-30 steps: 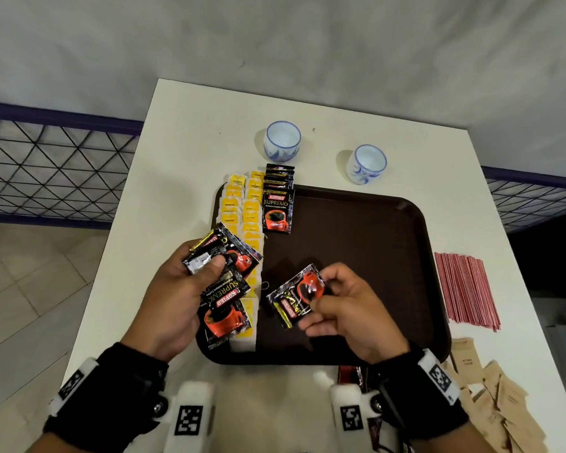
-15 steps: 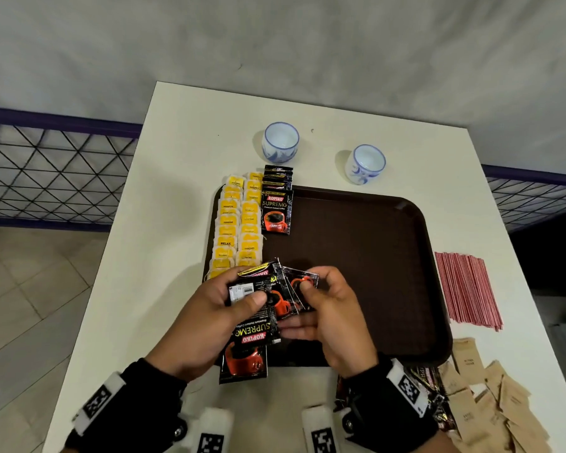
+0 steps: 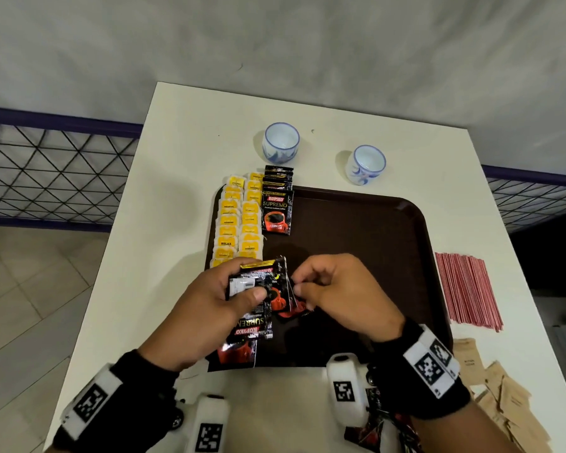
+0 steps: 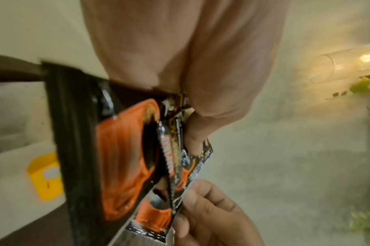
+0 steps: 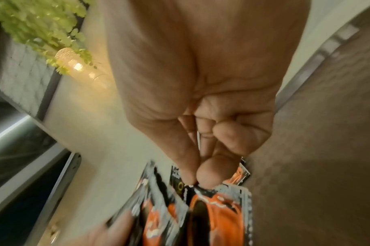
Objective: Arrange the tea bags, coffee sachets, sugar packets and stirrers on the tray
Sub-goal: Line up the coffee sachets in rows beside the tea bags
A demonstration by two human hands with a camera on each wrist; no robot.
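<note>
My left hand (image 3: 229,299) grips a fanned bunch of black-and-red coffee sachets (image 3: 252,325) over the near left part of the brown tray (image 3: 373,243). My right hand (image 3: 311,286) pinches the edge of one sachet (image 3: 290,304) in that bunch; the pinch shows in the right wrist view (image 5: 201,179) and the left wrist view (image 4: 180,214). Two columns of yellow tea bags (image 3: 237,220) lie along the tray's left side. A short row of coffee sachets (image 3: 276,204) lies beside them at the far edge.
Red stirrers (image 3: 464,289) lie on the white table (image 3: 183,178) right of the tray. Brown sugar packets (image 3: 504,397) are heaped at the near right corner. Two blue-and-white cups (image 3: 281,142) (image 3: 366,164) stand behind the tray. More sachets (image 3: 376,423) lie under my right wrist.
My right hand carried its single sachet left to the bunch in my left hand. Both hands have come together over the tray's near left part, and the right now pinches at the bunch's edge.
</note>
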